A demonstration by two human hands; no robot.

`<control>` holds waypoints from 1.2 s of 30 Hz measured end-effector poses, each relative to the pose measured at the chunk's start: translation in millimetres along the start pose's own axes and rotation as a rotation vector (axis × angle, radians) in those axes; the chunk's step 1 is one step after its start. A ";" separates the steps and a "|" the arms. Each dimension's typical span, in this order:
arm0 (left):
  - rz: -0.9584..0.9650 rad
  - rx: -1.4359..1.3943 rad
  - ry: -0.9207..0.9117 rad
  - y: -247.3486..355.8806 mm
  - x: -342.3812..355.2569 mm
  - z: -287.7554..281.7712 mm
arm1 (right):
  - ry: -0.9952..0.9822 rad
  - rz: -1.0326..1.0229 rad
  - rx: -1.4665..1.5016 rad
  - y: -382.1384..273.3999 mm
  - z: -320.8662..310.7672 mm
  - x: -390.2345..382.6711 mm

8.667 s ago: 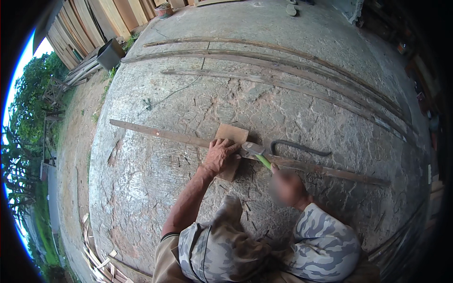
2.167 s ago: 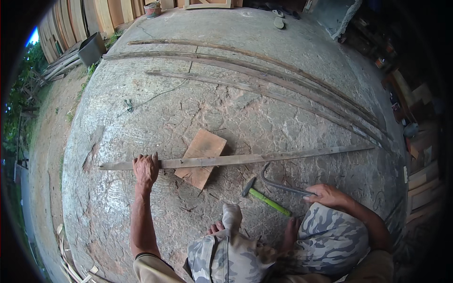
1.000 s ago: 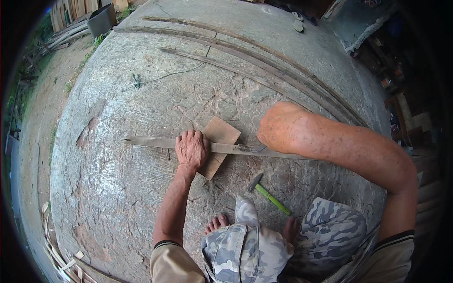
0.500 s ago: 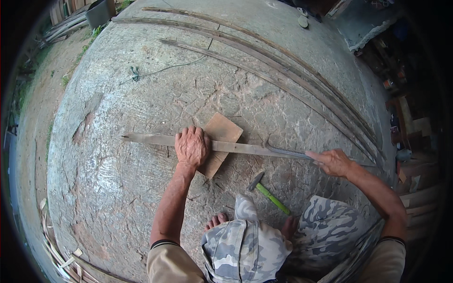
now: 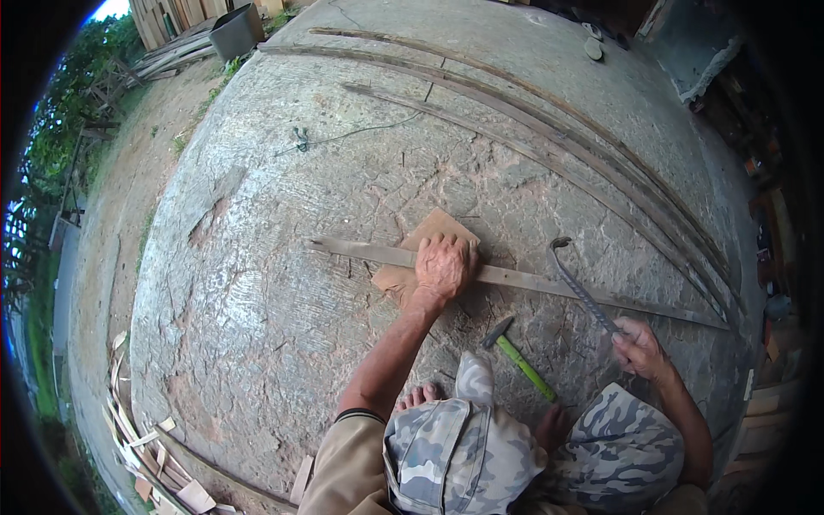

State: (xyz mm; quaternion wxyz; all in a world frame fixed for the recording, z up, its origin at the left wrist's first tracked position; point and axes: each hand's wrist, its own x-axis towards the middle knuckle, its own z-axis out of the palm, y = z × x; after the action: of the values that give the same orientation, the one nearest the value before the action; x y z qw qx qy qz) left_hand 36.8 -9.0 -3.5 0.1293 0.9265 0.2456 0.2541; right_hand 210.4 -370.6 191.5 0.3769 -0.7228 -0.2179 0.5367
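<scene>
Head view, left hand (image 5: 444, 264) pressed flat on wooden strip (image 5: 532, 281) over board (image 5: 410, 273), right hand (image 5: 637, 348) gripped curved crowbar (image 5: 579, 287), hammer (image 5: 518, 355) lay between hands.

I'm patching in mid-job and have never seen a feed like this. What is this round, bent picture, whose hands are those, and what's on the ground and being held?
There is no machine here: a person works with two bare hands. The single picture comes from a fisheye camera on their head, looking down, so straight edges curve and the camouflage cap and knees fill the bottom. The person crouches on a cracked concrete floor. The left hand presses flat on a long thin wooden strip, which lies across a small board. The right hand grips the lower end of a dark crowbar with a hooked tip. A hammer with a green handle lies on the floor between the hands, untouched. More long strips lie farther away.
</scene>
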 end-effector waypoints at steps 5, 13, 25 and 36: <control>0.043 -0.164 -0.151 58.2 0.0 13.1 | 0.149 -0.463 -0.758 -110.4 27.8 38.6; 0.263 -0.102 -0.159 67.7 -10.2 66.6 | -0.167 -0.497 -1.972 -257.2 176.4 128.1; 0.200 -0.157 -0.139 73.9 -12.3 104.7 | -0.427 -0.243 -2.281 -351.4 331.7 176.4; 0.169 -0.159 -0.382 75.2 -8.3 62.1 | -0.192 -0.539 -1.810 -254.4 200.6 164.0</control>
State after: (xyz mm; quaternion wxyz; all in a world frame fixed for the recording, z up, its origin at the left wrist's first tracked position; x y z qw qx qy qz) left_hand 93.1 -84.0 -31.5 0.2241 0.9620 0.1174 0.1026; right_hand 98.6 -32.2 261.2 -0.2349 -0.6186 -0.7408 0.1160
